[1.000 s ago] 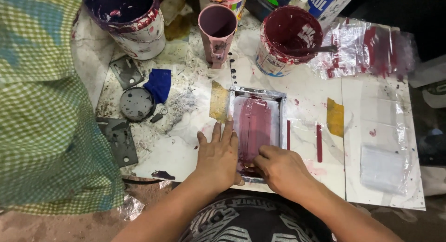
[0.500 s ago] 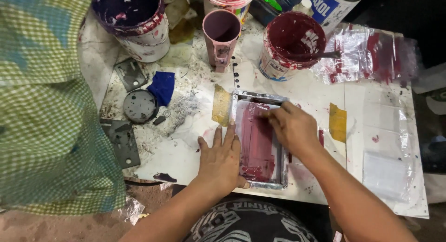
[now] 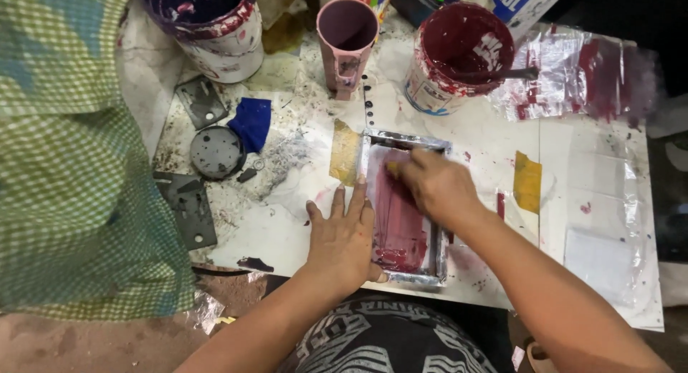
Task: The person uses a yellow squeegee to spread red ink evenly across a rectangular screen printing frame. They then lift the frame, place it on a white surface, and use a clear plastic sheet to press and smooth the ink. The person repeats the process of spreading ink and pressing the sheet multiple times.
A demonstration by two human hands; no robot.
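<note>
A small metal-framed printing screen smeared with dark red ink lies flat on the white work board. My left hand lies flat, fingers spread, on the frame's left edge and holds it down. My right hand sits at the far end of the screen, fingers closed on a small squeegee that is mostly hidden under them. Thick red ink pools at the near end of the screen.
At the back stand a red paint tub with a stick in it, a pink mug and a dark purple bucket. Red-stained plastic lies right. Yellow tape, a blue scrap, metal plates and green checked cloth lie around.
My right hand has slid from the near end of the screen up to its far end, dragging ink across the mesh. My left hand has stayed on the frame's left edge.
</note>
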